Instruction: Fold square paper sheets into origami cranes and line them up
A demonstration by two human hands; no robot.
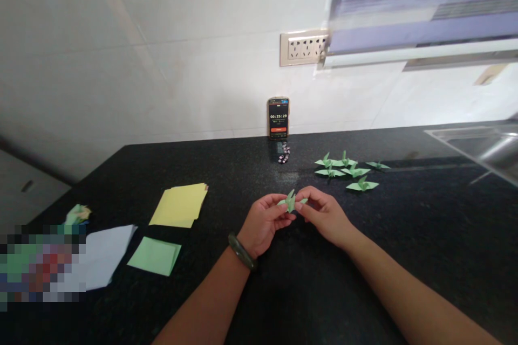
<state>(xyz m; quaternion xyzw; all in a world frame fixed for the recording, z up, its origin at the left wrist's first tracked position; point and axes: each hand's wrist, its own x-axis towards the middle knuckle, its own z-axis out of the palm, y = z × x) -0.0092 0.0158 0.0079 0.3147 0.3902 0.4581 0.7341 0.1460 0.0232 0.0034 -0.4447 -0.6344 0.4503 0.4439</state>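
A small green origami crane [290, 201] is held up over the dark countertop between both hands. My left hand [265, 221] pinches it from the left, with a dark bangle on that wrist. From the other side, the fingers of my right hand [321, 213] grip its right wing. Its folded wings and upright points show between the fingertips, while its lower part is partly hidden. Several finished green paper cranes [351, 171] stand together on the counter, beyond my right hand and to its right.
Left of my hands lie green paper sheets [156, 256], a yellow paper stack [178, 206] and white paper [109, 259]. A phone [279, 118] showing a timer leans on the wall, its beaded strap [284, 153] in front. A metal sink [485, 145] lies at right.
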